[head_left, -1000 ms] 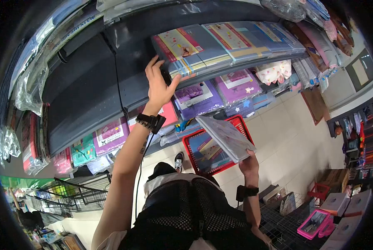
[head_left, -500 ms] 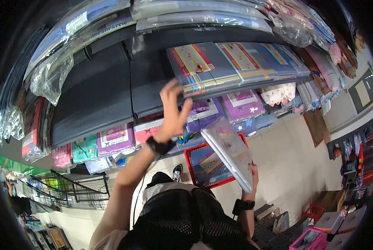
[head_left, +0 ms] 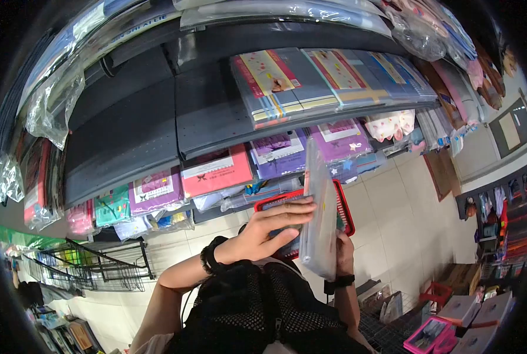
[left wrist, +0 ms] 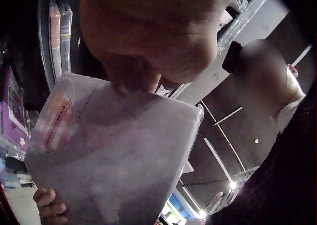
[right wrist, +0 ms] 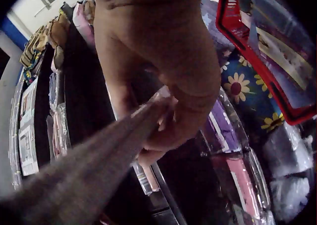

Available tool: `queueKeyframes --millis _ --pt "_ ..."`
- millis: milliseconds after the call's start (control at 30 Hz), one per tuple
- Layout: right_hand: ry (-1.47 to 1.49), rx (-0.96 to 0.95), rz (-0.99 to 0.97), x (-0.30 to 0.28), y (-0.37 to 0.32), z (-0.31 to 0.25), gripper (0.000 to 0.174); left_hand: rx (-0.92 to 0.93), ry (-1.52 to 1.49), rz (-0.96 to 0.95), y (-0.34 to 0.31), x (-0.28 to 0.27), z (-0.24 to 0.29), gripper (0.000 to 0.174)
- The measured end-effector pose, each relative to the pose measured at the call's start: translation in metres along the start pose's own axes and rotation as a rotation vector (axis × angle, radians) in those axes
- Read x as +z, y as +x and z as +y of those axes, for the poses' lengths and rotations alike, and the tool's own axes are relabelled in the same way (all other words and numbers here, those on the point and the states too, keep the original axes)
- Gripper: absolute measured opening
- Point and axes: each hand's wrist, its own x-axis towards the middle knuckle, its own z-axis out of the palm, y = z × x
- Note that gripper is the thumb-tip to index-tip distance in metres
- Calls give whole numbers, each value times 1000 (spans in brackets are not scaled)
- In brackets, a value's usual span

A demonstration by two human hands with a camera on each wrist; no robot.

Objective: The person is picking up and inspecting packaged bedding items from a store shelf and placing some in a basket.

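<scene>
A flat, clear-wrapped packet [head_left: 321, 215] stands on edge before the person's body; its pale, milky side with a pinkish label shows in the left wrist view [left wrist: 119, 141]. My right hand [head_left: 345, 253] grips its lower right part, and in the right wrist view the fingers and thumb of that hand [right wrist: 163, 71] pinch its edge. My left hand [head_left: 263, 233] reaches across from the left with nearly straight fingers, their tips at the packet's near face. In the left wrist view that hand [left wrist: 148, 42] is at the upper edge, its fingertips partly hidden.
Behind the packet is a red basket [head_left: 347, 215], partly covered. A dark shelf [head_left: 122, 130] holds blue wrapped packs [head_left: 310, 88], with pink and purple packs below. Wire racks [head_left: 116, 265] stand lower left; boxes and a pink case [head_left: 428, 335] are lower right.
My left hand has come down from the shelf edge to the packet. The packet has turned more upright and edge-on, still in my right hand.
</scene>
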Motion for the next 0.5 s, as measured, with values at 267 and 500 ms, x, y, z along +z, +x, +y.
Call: queueKeyframes --millis 267,500 --pt "-84 -164 -192 36 12 -37 58 -165 89 199 2 19 13 53" --pt "-289 -376 -224 11 25 -35 59 -242 386 141 -16 4 2 55"
